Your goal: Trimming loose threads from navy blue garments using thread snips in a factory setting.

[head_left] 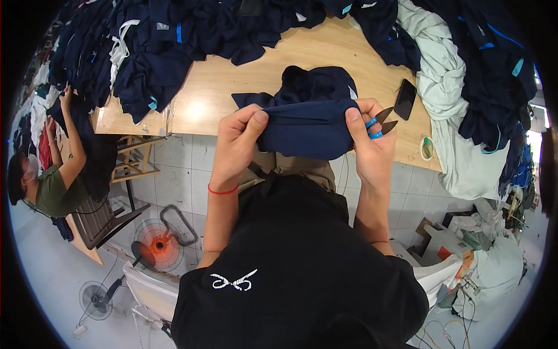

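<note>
My hands hold a piece of navy cloth drawn out between them, in front of my body at the near edge of the wooden surface. My left hand pinches one end, thumb on top; my right hand grips the other and also carries blue-and-black snips, blades apart. Just beyond lies more navy fabric; I can't tell whether it joins this piece. A dark phone rests to the right, near pale cloth.
</note>
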`<control>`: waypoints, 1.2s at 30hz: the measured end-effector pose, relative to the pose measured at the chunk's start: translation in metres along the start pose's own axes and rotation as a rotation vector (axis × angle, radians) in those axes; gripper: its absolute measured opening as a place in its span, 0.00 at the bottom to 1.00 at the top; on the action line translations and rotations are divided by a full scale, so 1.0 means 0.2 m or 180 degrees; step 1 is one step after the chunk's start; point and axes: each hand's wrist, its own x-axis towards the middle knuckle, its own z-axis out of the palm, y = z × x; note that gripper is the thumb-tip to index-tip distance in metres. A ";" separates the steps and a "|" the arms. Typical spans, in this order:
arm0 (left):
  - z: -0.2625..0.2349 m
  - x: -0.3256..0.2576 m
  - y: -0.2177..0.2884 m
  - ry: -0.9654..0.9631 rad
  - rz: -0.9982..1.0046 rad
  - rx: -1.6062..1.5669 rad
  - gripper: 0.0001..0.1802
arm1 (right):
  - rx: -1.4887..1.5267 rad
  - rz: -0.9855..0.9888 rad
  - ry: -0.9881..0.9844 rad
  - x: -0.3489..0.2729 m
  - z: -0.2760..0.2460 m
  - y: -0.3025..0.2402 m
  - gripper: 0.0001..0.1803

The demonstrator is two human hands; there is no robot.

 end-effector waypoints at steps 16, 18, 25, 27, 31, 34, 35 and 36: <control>0.09 -0.02 0.15 -0.0076 -0.0407 -0.0152 0.27 | 0.0458 -0.0280 0.0804 0.06 -0.22 0.04 0.06; 0.09 -0.02 0.16 -0.0087 -0.0581 0.0033 0.30 | 0.0469 -0.0244 0.0868 0.07 -0.24 0.05 0.06; 0.11 -0.02 0.19 -0.0109 -0.0675 -0.0906 0.36 | 0.0413 -0.0304 0.1109 0.11 -0.27 0.07 0.05; 0.10 -0.02 0.22 -0.0147 -0.0889 -0.1123 0.26 | 0.0509 -0.0257 0.1134 0.11 -0.28 0.08 0.05; 0.02 0.01 0.22 -0.0030 -0.0258 0.0769 0.10 | 0.0077 -0.0102 0.0872 0.06 -0.23 0.05 0.12; -0.33 0.15 0.00 0.1628 0.1026 0.3369 0.17 | -0.0223 -0.0121 0.0617 0.03 -0.27 0.05 0.17; -0.36 0.13 -0.03 0.1846 0.1090 0.3788 0.18 | -0.0480 0.0127 0.0668 0.02 -0.32 0.07 0.16; -0.36 0.11 -0.03 0.2088 0.1172 0.4208 0.20 | -0.0724 0.0358 0.0710 0.02 -0.36 0.10 0.16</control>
